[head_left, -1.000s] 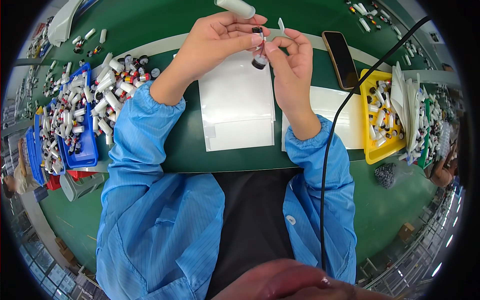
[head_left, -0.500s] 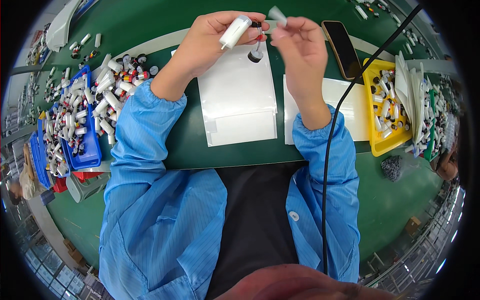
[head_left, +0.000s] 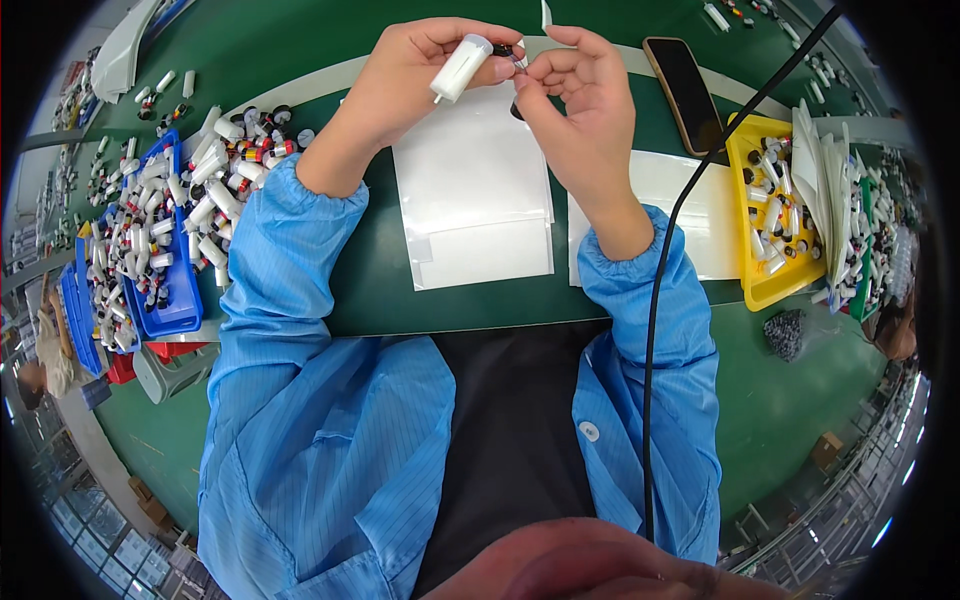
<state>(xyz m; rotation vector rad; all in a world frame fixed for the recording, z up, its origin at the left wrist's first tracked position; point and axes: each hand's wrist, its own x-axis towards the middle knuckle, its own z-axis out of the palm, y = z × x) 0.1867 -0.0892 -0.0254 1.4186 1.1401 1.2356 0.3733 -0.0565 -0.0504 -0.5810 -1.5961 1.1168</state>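
Observation:
My left hand is closed on a white cylindrical part, which tilts with its thin tip down to the left. From its far end, thin wires run toward my right hand. The thumb and a finger of that hand pinch together at these wires. A round black end piece shows partly beside the right thumb. Just above the right index finger stands a small white strip; whether it touches the finger I cannot tell. Below my hands lie white sheets in a clear sleeve.
At left a blue tray overflows with white cylinders. A yellow tray of similar parts stands at right, beside stacked white sheets. A phone lies far right of centre. A black cable crosses in front of my right arm.
My right hand has moved left, and its thumb and finger now meet at the wires. The white strip has shifted up and stands more upright. My left hand has moved slightly left.

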